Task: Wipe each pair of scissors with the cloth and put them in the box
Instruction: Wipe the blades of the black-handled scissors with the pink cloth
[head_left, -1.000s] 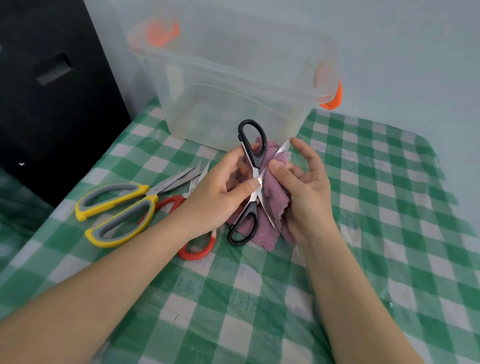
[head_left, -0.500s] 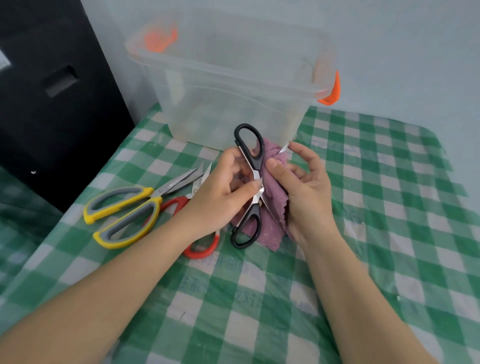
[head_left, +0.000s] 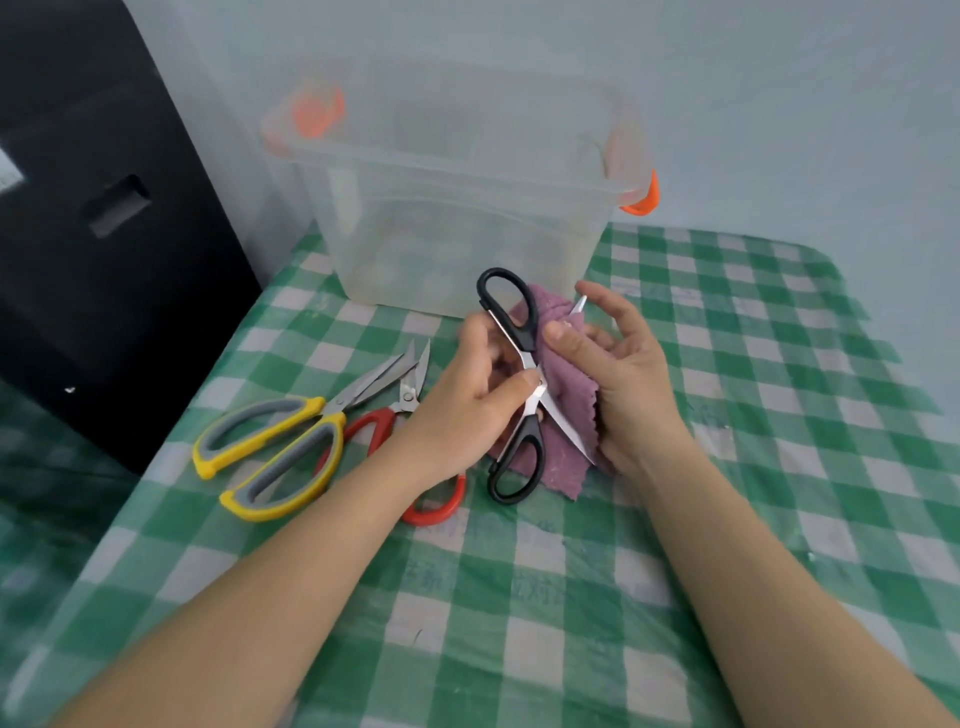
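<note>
Both bare forearms reach forward and angle inward. The left hand (head_left: 457, 410) has its thumb and fingers curled, pinching at the thumb tip. The right hand (head_left: 623, 379) faces it, thumb pressed forward, fingers loosely curved with the fingertips raised.

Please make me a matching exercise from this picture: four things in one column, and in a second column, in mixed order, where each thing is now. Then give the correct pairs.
Things
1. black scissors
2. yellow scissors
3. purple cloth
4. clear box

Places
A. standing at the back of the table, by the wall
B. held open in the left hand, at the pivot
C. lying flat on the checked table, left of both hands
D. held in the right hand, pressed against a blade

Pairs: 1-B, 2-C, 3-D, 4-A
</note>
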